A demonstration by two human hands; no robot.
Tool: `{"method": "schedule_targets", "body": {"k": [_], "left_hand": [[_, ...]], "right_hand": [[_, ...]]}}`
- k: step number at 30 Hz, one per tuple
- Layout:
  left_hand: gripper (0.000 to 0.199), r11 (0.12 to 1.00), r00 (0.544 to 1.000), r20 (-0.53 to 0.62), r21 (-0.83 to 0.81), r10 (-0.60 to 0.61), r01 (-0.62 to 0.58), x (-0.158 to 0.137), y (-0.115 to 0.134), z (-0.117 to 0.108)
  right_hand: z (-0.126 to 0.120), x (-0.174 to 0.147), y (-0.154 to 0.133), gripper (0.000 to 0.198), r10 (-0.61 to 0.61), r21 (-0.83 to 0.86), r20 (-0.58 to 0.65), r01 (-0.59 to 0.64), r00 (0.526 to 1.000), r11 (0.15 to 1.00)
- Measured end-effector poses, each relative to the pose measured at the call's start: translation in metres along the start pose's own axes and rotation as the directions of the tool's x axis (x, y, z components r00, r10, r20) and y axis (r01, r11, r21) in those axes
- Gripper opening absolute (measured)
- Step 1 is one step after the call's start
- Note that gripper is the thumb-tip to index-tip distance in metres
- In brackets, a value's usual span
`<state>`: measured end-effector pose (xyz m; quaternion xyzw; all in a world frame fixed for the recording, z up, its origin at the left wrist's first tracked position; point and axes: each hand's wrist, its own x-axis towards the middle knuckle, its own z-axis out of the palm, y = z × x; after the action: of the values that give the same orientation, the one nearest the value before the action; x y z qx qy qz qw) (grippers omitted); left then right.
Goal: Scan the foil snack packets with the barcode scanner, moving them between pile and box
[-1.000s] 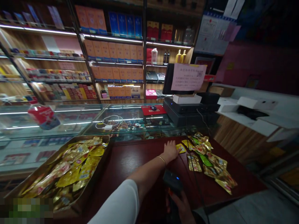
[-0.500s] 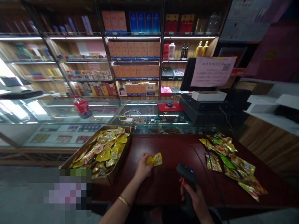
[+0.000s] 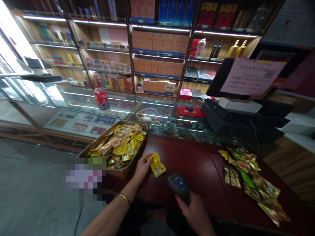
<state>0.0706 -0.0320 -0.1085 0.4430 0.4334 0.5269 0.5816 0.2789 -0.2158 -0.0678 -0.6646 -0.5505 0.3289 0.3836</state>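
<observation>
My left hand (image 3: pixel 142 168) is closed on the edge of a small yellow snack packet (image 3: pixel 157 165), its printed face turned up above the dark red tabletop (image 3: pixel 182 150). In my right hand (image 3: pixel 194 206) is a black handheld barcode scanner (image 3: pixel 178 186) with a blue light on top; its head points toward the packet, a short gap away. To the left of the packet stands an open cardboard box (image 3: pixel 125 172) heaped with gold and yellow packets (image 3: pixel 123 141). A loose pile of gold, yellow and green packets (image 3: pixel 256 183) lies on the right side of the table.
Behind the table runs a glass display counter (image 3: pixel 162 106) bearing a red bottle (image 3: pixel 100 97), a white cable (image 3: pixel 147 114) and a mouse on a red mat (image 3: pixel 180 110). A monitor with a pink paper sign (image 3: pixel 253 77) stands at the right. Stocked shelves (image 3: pixel 159 55) line the back.
My left hand has turned the yellow packet so it lies more upright and shows more of its face. The scanner has come closer to it. The camera view has shifted.
</observation>
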Motion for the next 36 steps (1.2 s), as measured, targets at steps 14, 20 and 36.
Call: {"method": "schedule_targets", "body": {"k": [14, 20, 36], "left_hand": [[0.051, 0.998, 0.999, 0.017, 0.054, 0.035, -0.036, 0.003, -0.007, -0.001], [0.049, 0.999, 0.999, 0.02, 0.021, 0.047, -0.048, 0.001, -0.006, 0.002], [0.036, 0.987, 0.99, 0.021, 0.078, 0.136, -0.138, -0.022, 0.013, 0.006]], "right_hand": [[0.003, 0.004, -0.012, 0.032, 0.012, -0.177, 0.121, 0.01, 0.993, 0.984], [0.005, 0.006, -0.011, 0.031, 0.002, -0.204, 0.164, 0.032, 0.986, 0.978], [0.011, 0.016, 0.047, 0.053, 0.077, 0.258, 0.17, -0.12, 0.982, 0.959]]}}
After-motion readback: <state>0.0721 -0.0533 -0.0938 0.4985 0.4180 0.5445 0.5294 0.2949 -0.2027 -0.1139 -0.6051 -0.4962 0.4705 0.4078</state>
